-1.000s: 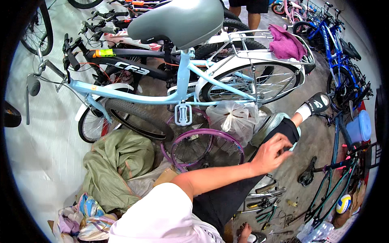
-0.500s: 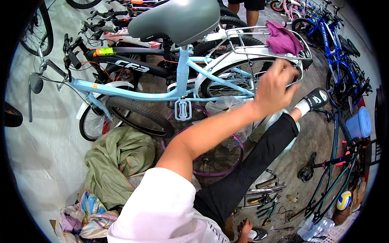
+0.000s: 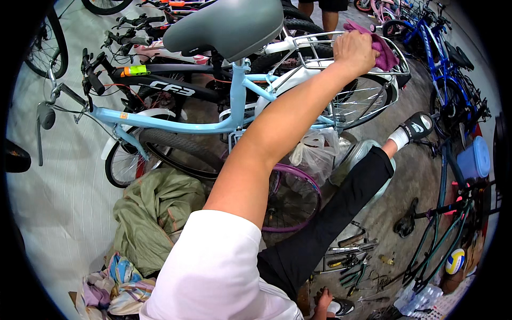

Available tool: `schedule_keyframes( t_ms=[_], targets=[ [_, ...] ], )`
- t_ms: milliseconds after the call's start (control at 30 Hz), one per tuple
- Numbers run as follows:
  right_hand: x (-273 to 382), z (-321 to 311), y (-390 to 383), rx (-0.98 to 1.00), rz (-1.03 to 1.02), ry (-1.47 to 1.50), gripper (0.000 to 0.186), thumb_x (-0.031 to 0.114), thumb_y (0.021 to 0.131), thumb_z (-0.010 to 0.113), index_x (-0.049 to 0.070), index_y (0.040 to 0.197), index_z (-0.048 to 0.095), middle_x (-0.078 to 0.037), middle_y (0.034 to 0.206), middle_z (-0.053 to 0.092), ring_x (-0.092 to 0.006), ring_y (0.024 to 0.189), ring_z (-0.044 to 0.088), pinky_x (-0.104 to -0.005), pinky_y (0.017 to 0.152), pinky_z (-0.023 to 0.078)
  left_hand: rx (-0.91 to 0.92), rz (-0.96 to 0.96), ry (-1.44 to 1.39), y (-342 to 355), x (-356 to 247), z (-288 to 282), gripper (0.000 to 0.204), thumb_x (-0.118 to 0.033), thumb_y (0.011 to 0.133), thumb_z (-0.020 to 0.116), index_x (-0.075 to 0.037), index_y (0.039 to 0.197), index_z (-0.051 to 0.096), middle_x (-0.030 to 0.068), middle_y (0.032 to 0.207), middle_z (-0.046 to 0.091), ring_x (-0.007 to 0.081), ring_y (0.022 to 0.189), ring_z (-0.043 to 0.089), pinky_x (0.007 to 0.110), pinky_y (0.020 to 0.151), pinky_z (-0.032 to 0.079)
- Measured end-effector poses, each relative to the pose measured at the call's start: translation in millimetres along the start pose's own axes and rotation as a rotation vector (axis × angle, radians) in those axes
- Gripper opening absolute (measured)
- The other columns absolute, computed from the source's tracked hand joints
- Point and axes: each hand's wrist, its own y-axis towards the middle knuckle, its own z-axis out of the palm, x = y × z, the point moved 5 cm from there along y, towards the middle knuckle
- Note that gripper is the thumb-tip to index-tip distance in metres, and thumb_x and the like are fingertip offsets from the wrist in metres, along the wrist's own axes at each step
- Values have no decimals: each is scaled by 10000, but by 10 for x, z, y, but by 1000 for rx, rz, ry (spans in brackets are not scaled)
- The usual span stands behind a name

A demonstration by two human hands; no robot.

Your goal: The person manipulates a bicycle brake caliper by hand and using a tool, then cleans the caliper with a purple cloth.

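Observation:
My left hand presses a purple cloth onto the metal rear rack of a light blue bicycle, its fingers closed on the fabric. Part of the cloth lies under the hand and part spreads to its right. The bicycle stands across the view, with a grey saddle and a white rear mudguard. My left arm crosses in front of its rear half and hides part of the wheel. Low in the view, my right hand rests near my other shoe, fingers curled; what they hold, if anything, is hidden.
Pliers and several other tools lie on the floor beside my outstretched leg. A loose tyre, a purple-rimmed wheel and a green fabric heap lie below the bicycle. A bare frame and blue bikes stand right.
My left hand has come up and left from beside the rear wheel onto the rack and taken hold of the purple cloth. My right hand stays where it was.

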Motion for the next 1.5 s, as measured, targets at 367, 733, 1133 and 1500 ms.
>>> schedule_keyframes(
  t_ms=[367,733,1133,1500],
  targets=[
    [253,-63,219,-65,-327,-8,414,336,1022,606,-5,1251,652,-132,1146,700,-256,927,682,-387,790,550,-479,343,-520,-1157,-1289,-667,349,-206,802,752,-27,1040,571,192,1071,551,401,1006,547,518,869,409],
    [2474,207,-685,200,-336,860,516,360,1095,461,59,1514,443,-103,1451,550,-272,1318,547,-446,1114,449,1173,-499,-1032,-5625,-2783,1458,465,-356,904,675,-4,1188,568,239,1193,594,415,1149,577,484,965,471],
    [2518,432,-719,184,-390,895,479,234,1066,513,47,1502,450,-113,1450,545,-251,1331,533,-416,1111,455,1348,-302,-815,-5805,-2753,1667,584,-292,915,591,-33,1418,445,277,1264,592,471,1145,608,561,961,496],
    [2772,425,-806,-118,-278,810,446,85,1014,544,31,1455,501,-153,1371,614,-294,1242,613,-427,1060,512,1443,-382,-841,-5719,-2815,2022,392,-375,1007,558,-68,1247,589,236,1180,675,403,1084,672,522,843,530]
  ],
)
